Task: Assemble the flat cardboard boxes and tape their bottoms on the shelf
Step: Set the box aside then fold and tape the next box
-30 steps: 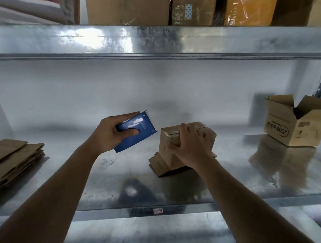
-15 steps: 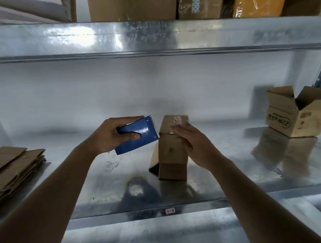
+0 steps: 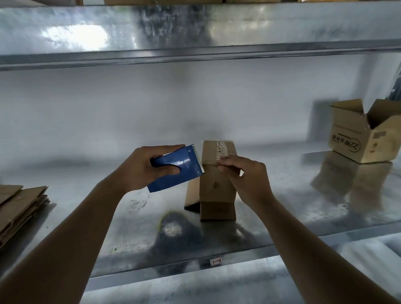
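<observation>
I see the small box (image 3: 216, 181), lying tipped a second ago, now stands upright on the shelf (image 3: 292, 219) with its taped bottom up, my right hand (image 3: 245, 179) pinching the tape end while left-hand fingers (image 3: 170, 169) grip the blue dispenser (image 3: 179, 167), so sealing looks nearly done.

Bare shelf (image 3: 280, 208) (box (image 3: 367, 137) far right)

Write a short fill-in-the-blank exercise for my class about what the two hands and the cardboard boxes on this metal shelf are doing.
1. The left hand holds a tape cutter coloured ____.
2. The right hand touches the small box that stands in the ____ of the shelf.
3. The pile of flat cardboard boxes lies on the ____ side.
4. The top flaps of the assembled box at the right are ____.

Missing words: blue; middle; left; open
</observation>
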